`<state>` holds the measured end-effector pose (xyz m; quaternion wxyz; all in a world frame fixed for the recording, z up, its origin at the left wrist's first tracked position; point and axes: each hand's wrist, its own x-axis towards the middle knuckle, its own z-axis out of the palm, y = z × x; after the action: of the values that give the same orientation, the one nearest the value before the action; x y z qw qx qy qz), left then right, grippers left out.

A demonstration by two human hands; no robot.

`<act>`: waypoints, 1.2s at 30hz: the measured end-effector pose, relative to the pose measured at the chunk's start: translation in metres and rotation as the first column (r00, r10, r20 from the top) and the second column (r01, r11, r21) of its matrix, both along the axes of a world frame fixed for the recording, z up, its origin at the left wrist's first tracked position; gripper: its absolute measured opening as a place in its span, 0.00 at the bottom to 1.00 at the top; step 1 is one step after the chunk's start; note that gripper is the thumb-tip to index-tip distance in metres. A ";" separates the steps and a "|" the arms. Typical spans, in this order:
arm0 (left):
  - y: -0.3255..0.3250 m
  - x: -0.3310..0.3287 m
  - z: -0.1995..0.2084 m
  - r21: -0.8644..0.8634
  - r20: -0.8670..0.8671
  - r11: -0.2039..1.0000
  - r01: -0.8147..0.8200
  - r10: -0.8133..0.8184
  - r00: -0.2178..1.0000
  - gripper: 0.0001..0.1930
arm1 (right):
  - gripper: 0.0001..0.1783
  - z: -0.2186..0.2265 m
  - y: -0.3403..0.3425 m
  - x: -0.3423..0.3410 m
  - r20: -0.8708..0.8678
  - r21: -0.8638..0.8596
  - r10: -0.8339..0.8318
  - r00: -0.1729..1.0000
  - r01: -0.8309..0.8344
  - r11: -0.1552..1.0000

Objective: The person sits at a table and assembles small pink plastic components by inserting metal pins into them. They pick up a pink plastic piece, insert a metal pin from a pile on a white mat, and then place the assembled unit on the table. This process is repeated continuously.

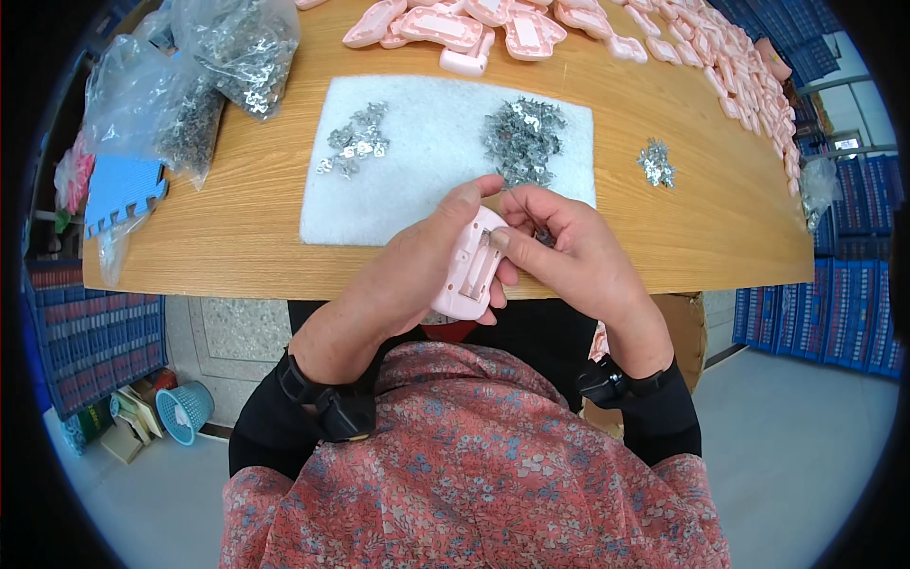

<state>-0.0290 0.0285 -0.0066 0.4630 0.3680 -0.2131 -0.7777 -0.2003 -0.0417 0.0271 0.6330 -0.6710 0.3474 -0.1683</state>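
Note:
My left hand (417,251) is closed around a pale pink plastic casing (462,284) with a long battery compartment facing up, tilted over the table's front edge. The thumb and fingers of my right hand (583,251) meet at the upper end of that compartment, pressing on a small metal battery contact (489,237). More dark metal bits (543,235) show inside the curled right fingers. Beyond my hands, a white foam sheet (431,142) carries a loose heap of shiny contacts (358,144) at left and a denser heap of grey contacts (521,137) at right.
A small cluster of metal pieces (656,163) lies on the wooden table (701,237) to the right. Many pink casings (441,27) line the far and right edges. Clear bags of metal parts (251,66) and a blue foam mat (123,190) occupy the left.

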 end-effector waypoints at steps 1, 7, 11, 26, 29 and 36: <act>0.000 0.000 0.001 0.007 0.011 1.000 -0.002 0.002 1.000 0.29 | 0.11 -0.001 0.000 0.000 -0.008 0.006 0.000 1.000 0.000 1.000; -0.001 -0.001 0.000 0.025 -0.014 1.000 0.011 -0.010 1.000 0.28 | 0.11 -0.004 -0.003 -0.002 -0.070 -0.018 0.015 0.997 -0.016 1.000; -0.002 -0.002 0.000 0.031 -0.044 0.999 0.028 -0.027 0.999 0.29 | 0.11 -0.002 -0.006 -0.003 -0.041 0.044 0.034 0.999 -0.032 0.999; 0.003 -0.003 0.003 0.019 -0.015 0.998 0.059 -0.059 0.998 0.31 | 0.13 -0.002 -0.002 -0.002 0.001 0.180 0.029 1.000 -0.029 0.983; 0.001 -0.003 0.000 0.047 -0.026 0.996 0.077 -0.076 0.997 0.31 | 0.14 -0.002 -0.003 -0.002 0.032 0.237 0.027 0.999 -0.033 0.971; -0.002 0.000 -0.004 0.062 -0.143 0.994 0.094 -0.084 0.986 0.31 | 0.13 -0.002 -0.003 -0.001 0.041 0.212 0.023 0.999 -0.032 0.977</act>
<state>-0.0291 0.0270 -0.0107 0.4288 0.3182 -0.1694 -0.8284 -0.2016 -0.0443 0.0247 0.7098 -0.6010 0.3420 -0.1343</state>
